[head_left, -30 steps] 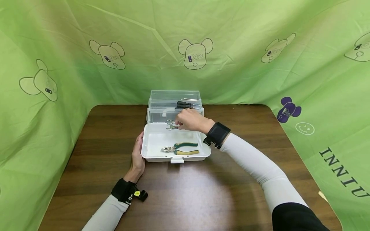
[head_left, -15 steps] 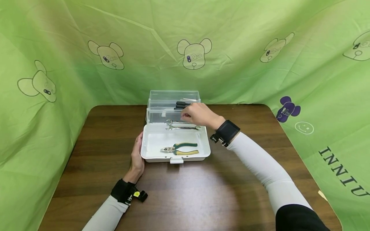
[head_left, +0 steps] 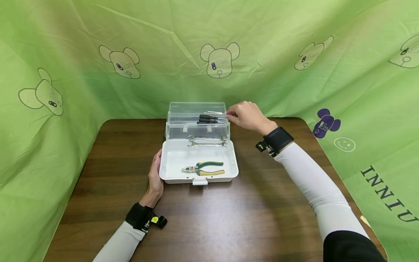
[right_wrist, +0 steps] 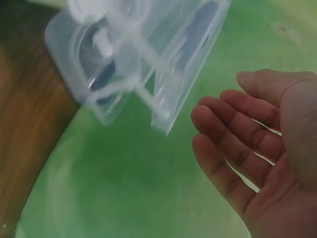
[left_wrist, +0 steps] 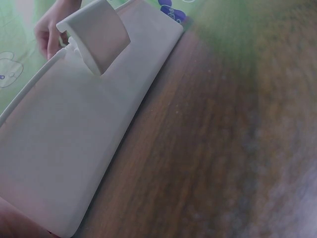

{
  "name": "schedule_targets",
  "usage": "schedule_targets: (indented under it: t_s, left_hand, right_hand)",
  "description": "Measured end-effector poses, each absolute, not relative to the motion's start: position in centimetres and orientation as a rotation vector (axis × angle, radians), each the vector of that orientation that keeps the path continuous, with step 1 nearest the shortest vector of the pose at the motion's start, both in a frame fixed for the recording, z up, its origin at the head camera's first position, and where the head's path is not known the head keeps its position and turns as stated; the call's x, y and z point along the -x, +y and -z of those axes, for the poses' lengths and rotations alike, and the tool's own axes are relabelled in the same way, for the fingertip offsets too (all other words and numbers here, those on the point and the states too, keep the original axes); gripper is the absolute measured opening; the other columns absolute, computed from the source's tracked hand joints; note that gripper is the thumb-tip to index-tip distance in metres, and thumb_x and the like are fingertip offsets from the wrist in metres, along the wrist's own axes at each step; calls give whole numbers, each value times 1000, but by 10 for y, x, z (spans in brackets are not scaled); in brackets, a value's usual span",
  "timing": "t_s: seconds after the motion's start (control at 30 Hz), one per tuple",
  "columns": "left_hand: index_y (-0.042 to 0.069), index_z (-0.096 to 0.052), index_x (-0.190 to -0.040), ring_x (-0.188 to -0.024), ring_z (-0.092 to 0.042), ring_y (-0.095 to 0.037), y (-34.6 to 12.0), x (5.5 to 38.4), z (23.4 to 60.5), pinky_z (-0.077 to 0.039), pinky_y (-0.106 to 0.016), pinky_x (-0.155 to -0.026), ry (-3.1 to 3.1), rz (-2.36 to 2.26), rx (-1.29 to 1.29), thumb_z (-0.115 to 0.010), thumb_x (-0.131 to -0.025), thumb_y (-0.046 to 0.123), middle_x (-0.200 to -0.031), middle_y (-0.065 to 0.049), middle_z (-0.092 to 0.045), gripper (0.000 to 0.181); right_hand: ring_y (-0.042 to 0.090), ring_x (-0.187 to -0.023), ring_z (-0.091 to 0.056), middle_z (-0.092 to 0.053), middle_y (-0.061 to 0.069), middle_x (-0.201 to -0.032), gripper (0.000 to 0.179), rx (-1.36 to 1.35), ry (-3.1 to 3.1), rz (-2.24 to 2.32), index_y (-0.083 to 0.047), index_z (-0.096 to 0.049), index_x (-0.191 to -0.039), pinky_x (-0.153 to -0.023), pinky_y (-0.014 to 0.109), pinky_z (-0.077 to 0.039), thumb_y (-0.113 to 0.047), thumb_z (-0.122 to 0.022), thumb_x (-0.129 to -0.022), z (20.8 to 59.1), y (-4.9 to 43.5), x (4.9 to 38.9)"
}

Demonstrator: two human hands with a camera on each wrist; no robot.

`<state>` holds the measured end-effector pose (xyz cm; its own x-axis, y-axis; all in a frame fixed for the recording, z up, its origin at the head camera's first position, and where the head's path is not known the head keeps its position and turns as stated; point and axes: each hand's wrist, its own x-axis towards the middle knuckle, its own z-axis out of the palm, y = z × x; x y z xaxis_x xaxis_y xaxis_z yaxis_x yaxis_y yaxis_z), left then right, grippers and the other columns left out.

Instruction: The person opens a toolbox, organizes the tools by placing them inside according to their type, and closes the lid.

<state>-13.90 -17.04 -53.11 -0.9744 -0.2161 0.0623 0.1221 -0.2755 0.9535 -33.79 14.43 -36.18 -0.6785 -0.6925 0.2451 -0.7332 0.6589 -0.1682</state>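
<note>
A white toolbox lies opened out on the table, its clear tiered trays raised at the back. Pliers with green and yellow handles lie inside the white base. Two open-ended wrenches lie near the hinge side. In the upper trays are several black-handled screwdrivers. My left hand rests along the box's left side; its fingertips are partly hidden. My right hand is beside the right end of the trays. In the right wrist view its fingers are loosely bent around nothing, apart from the trays.
The brown wooden table carries the box near its back edge. A green printed cloth hangs behind the table and along both sides. The box's white front latch sticks out toward me.
My right hand has moved up and right, from the wrenches to beside the right end of the trays, uncovering both wrenches. My left hand has stayed at the box's side.
</note>
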Motion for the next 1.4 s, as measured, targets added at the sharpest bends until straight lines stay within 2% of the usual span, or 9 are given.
schedule_targets:
  t_s: [0.17, 0.37, 0.57, 0.77, 0.93, 1.13, 1.4]
  left_hand:
    - [-2, -24, -166, -160, -19, -28, -170, 139, 530, -13, -48, -131, -1745, 2347, -112, -26, -115, 38, -173, -18, -24, 65]
    - [-3, -25, -165, -160, -20, -29, -170, 139, 530, -13, -48, -131, -1741, 2349, -102, -26, -115, 36, -172, -19, -24, 64]
    - [-3, -24, -166, -160, -19, -30, -171, 139, 530, -12, -49, -131, -1735, 2355, -88, -26, -115, 38, -172, -19, -24, 66]
    - [-2, -25, -166, -160, -21, -29, -171, 139, 531, -14, -48, -130, -1740, 2356, -92, -26, -115, 39, -172, -18, -25, 65]
    - [-2, -26, -166, -159, -21, -29, -169, 139, 532, -15, -47, -129, -1738, 2361, -93, -26, -115, 38, -172, -18, -25, 64]
    - [-2, -26, -166, -159, -21, -28, -169, 140, 532, -14, -48, -130, -1736, 2357, -85, -27, -115, 39, -172, -18, -25, 65]
    - [-4, -25, -165, -160, -20, -29, -170, 139, 531, -13, -48, -130, -1734, 2354, -76, -25, -115, 35, -172, -19, -24, 64]
  right_hand:
    - [22, -75, -71, -79, 7, -92, 24, -1027, -2740, -454, -5, -79, -116, -65, 44, -56, -24, -70, -104, 367, 163, 352]
    - [29, -77, -67, -76, 14, -95, 34, -804, -2762, -631, -3, -75, -126, -71, 47, -51, -30, -59, -111, 387, 183, 368]
    - [40, -110, -68, -73, 23, -123, 53, -628, -2834, -948, 0, -65, -141, -98, 55, -51, -42, -45, -114, 412, 196, 381]
    - [44, -132, -59, -63, 27, -141, 65, -487, -2844, -1444, 4, -53, -150, -111, 55, -47, -49, -41, -114, 438, 198, 388]
    - [45, -148, -43, -45, 32, -158, 67, -422, -2763, -1900, 5, -32, -162, -121, 55, -38, -43, -35, -117, 458, 193, 389]
    - [45, -155, -31, -32, 32, -166, 72, -405, -2621, -2253, 5, -24, -165, -126, 58, -28, -48, -27, -116, 475, 183, 392]
    - [37, -159, -24, -24, 25, -172, 76, -375, -2557, -2462, 3, -19, -167, -128, 54, -25, -52, -24, -115, 497, 162, 392]
